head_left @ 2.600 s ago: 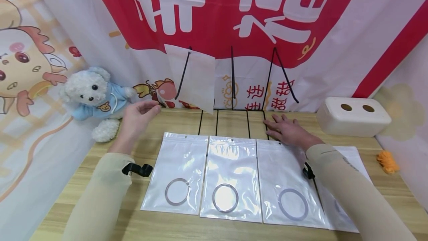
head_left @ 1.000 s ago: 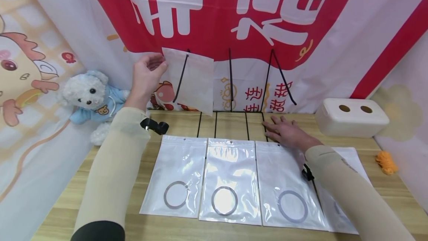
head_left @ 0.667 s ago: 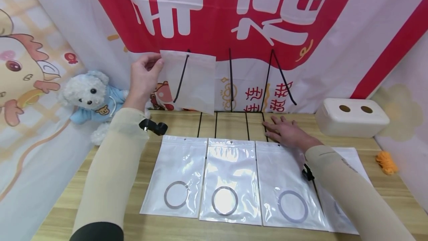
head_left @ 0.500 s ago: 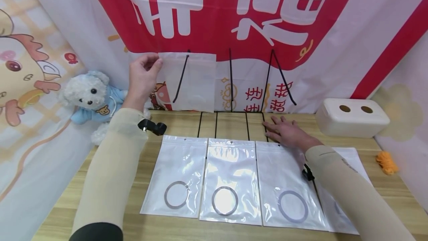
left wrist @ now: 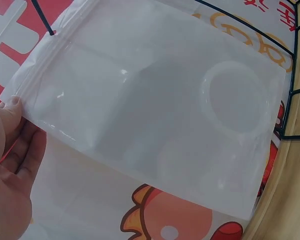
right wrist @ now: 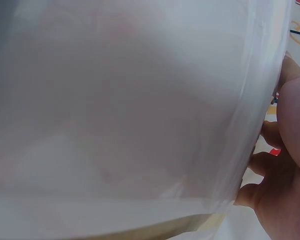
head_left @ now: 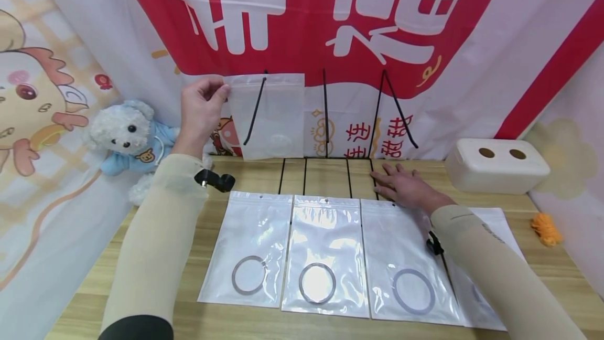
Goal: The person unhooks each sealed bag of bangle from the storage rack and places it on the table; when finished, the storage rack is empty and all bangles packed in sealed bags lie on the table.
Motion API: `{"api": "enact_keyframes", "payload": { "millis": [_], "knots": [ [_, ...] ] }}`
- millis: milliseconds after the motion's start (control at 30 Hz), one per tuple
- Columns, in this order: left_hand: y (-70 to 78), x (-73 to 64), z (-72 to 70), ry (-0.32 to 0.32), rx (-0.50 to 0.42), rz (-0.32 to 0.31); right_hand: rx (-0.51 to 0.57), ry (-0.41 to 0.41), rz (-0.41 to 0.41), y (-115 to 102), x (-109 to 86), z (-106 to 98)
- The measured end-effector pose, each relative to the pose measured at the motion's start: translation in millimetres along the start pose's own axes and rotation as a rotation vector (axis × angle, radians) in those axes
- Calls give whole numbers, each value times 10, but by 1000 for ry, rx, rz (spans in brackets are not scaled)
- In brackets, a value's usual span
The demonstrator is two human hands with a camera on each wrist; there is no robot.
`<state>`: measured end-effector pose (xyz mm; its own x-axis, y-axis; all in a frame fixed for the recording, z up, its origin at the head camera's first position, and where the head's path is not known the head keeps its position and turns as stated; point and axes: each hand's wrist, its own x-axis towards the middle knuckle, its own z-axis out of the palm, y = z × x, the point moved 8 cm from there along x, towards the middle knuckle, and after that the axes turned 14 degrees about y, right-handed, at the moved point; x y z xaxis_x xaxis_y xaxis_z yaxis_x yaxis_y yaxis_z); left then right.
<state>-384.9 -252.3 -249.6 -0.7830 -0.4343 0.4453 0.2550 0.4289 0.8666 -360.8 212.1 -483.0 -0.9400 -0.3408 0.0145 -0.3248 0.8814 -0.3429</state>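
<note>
A white zip-lock bag (head_left: 283, 119) hangs from a black wire hook (head_left: 255, 114) on the rack in front of the cloth backdrop. My left hand (head_left: 202, 112) pinches its upper left corner. In the left wrist view the thumb (left wrist: 11, 106) lies over the corner, the other fingers are behind, and a ring shape shows through the bag (left wrist: 155, 95). My right hand (head_left: 406, 185) rests with fingers spread at the top of the third bag (head_left: 396, 240) on the table. That bag's blurred surface fills most of the right wrist view, with the hand (right wrist: 285, 170) at its right edge.
Two more ringed bags, the first (head_left: 252, 240) and second (head_left: 325, 245), lie left of the third; another (head_left: 491, 224) is partly under the right forearm. Bare hooks (head_left: 325, 109) stand right of the hanging bag. A plush dog (head_left: 132, 135), white box (head_left: 497, 167) and orange bundle (head_left: 546, 229) flank the area.
My left hand has risen from beside the plush dog to the hanging bag's corner and taken hold. The bag has turned from slanted to nearly level. My right hand has stayed in place.
</note>
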Motion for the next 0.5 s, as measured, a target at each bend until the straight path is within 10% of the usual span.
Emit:
{"api": "enact_keyframes", "payload": {
  "millis": [500],
  "knots": [
    [26,-35,-36,55,6,4,-5,-15,10,-11,3,-6]
  ]
}}
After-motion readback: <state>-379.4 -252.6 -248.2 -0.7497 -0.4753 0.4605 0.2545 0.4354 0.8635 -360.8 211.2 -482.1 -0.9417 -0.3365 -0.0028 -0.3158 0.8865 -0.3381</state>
